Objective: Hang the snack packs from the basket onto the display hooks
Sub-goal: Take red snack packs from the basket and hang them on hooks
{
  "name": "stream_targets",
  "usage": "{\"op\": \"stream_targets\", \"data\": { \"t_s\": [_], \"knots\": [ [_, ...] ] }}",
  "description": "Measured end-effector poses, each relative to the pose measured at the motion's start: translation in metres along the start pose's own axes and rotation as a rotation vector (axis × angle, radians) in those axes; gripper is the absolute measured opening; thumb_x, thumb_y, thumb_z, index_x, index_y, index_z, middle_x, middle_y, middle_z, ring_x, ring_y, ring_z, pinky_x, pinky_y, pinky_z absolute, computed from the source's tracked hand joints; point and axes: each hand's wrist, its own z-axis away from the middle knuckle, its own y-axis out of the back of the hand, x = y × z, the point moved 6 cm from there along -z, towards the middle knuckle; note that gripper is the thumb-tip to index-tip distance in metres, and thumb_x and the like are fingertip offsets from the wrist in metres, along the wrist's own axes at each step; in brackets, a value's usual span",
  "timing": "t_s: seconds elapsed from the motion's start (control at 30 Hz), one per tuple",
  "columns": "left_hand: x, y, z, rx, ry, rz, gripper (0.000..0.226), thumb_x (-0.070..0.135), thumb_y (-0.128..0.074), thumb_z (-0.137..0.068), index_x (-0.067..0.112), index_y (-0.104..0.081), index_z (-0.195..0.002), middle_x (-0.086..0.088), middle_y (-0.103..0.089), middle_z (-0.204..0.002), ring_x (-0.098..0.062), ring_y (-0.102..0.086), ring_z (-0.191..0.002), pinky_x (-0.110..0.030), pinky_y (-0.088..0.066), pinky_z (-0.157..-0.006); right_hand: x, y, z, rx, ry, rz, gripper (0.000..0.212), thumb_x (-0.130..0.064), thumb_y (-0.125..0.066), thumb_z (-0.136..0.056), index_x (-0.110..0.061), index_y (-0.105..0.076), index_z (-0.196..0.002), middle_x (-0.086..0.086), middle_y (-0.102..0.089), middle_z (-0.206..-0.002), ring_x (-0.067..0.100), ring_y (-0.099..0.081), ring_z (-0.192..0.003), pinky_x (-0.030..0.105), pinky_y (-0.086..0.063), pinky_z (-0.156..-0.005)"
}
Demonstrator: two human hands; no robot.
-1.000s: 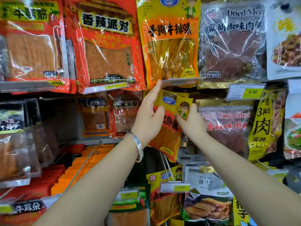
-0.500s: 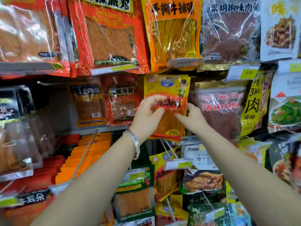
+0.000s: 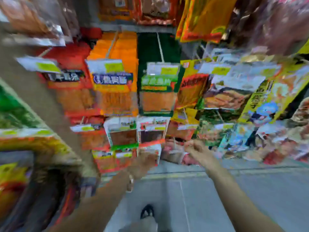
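Note:
The view is badly motion-blurred and tilted down the rack. My left hand [image 3: 145,162] is low in front of the bottom row of packs; blur hides its fingers. My right hand [image 3: 196,148] hangs beside it with loosely curled fingers and nothing visible in it. The yellow-orange snack pack [image 3: 201,19] hangs on its hook at the top right, well above both hands. A dark curved rim with a red edge [image 3: 66,198] at the lower left may be the basket; its contents are smeared.
Rows of hanging snack packs with yellow price tags [image 3: 113,66] fill the rack. A wire hook [image 3: 160,47] juts out over a dark green gap. Another shelf [image 3: 25,134] runs along the left. Grey floor [image 3: 234,190] and my shoe [image 3: 147,211] lie below.
Both hands have let go of the yellow pack, left hanging on the hook, and dropped down. The camera has swung sharply down toward the floor.

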Motion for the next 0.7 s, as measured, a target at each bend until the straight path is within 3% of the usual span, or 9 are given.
{"op": "stream_targets", "data": {
  "t_s": [0.07,0.13,0.17,0.27,0.4,0.53,0.63,0.7],
  "knots": [
    [-0.079,0.013,0.038,0.017,0.349,-0.105,0.017,-0.001,-0.063,-0.075,-0.004,-0.061,-0.092,-0.01,-0.06,-0.076,-0.019,-0.057,-0.064,-0.023,-0.052,-0.059,0.055,-0.042,0.031,-0.156,-0.213,0.007,0.015,-0.004,-0.054,-0.092,-0.013,-0.053,-0.082,0.003,-0.049,-0.067,0.014,-0.047,-0.059,0.015,-0.034,-0.047],
    [-0.15,0.022,0.084,0.033,0.486,-0.296,0.008,0.016,-0.056,-0.083,0.008,-0.054,-0.084,-0.01,-0.052,-0.086,-0.018,-0.048,-0.077,-0.024,-0.04,-0.06,0.106,-0.077,0.07,-0.298,-0.455,0.024,0.016,-0.009,-0.052,-0.095,-0.019,-0.05,-0.082,0.003,-0.052,-0.069,0.014,-0.047,-0.058,0.017,-0.032,-0.049],
    [-0.179,0.022,0.109,0.028,0.54,-0.275,0.011,0.019,-0.056,-0.082,0.011,-0.052,-0.077,-0.011,-0.051,-0.087,-0.019,-0.047,-0.081,-0.025,-0.038,-0.063,0.129,-0.091,0.091,-0.369,-0.55,0.062,0.017,-0.012,-0.05,-0.096,-0.02,-0.05,-0.082,0.003,-0.051,-0.071,0.013,-0.047,-0.059,0.019,-0.03,-0.051],
    [-0.25,0.026,0.183,0.109,0.69,-0.299,0.019,0.015,-0.051,-0.092,0.01,-0.056,-0.074,-0.012,-0.056,-0.084,-0.02,-0.053,-0.083,-0.025,-0.042,-0.069,0.182,-0.126,0.152,-0.59,-0.699,0.23,0.024,-0.013,-0.045,-0.097,-0.018,-0.047,-0.073,0.004,-0.047,-0.072,0.012,-0.045,-0.058,0.019,-0.029,-0.052],
    [-0.281,0.046,0.256,0.381,0.672,-0.313,0.02,0.02,-0.053,-0.092,0.01,-0.069,-0.1,-0.003,-0.062,-0.099,-0.02,-0.057,-0.094,-0.022,-0.041,-0.08,0.217,-0.166,0.204,-0.806,-0.625,0.443,0.027,-0.011,-0.051,-0.091,-0.014,-0.047,-0.065,0.005,-0.044,-0.064,0.007,-0.044,-0.048,0.015,-0.034,-0.046],
    [-0.3,0.079,0.298,0.561,0.695,-0.12,0.019,0.017,-0.052,-0.092,0.014,-0.067,-0.103,0.0,-0.061,-0.098,-0.014,-0.054,-0.089,-0.019,-0.038,-0.075,0.211,-0.213,0.203,-0.865,-0.443,0.655,0.026,-0.024,-0.056,-0.089,-0.015,-0.056,-0.064,0.004,-0.058,-0.067,0.015,-0.053,-0.063,0.024,-0.04,-0.06],
    [-0.315,0.109,0.325,0.637,0.737,0.009,0.017,0.015,-0.052,-0.093,0.016,-0.064,-0.082,-0.003,-0.061,-0.083,-0.007,-0.056,-0.066,-0.019,-0.041,-0.054,0.197,-0.256,0.189,-0.904,-0.368,0.737,0.028,-0.019,-0.055,-0.086,-0.018,-0.052,-0.058,0.002,-0.055,-0.06,0.02,-0.05,-0.065,0.028,-0.039,-0.064],
    [-0.326,0.131,0.34,0.657,0.765,0.064,0.023,0.015,-0.052,-0.092,0.015,-0.06,-0.071,-0.007,-0.061,-0.077,-0.01,-0.055,-0.059,-0.018,-0.041,-0.052,0.183,-0.288,0.181,-0.938,-0.347,0.773,0.031,-0.014,-0.051,-0.086,-0.018,-0.049,-0.056,0.005,-0.052,-0.059,0.02,-0.048,-0.064,0.029,-0.037,-0.063]
  ]
}}
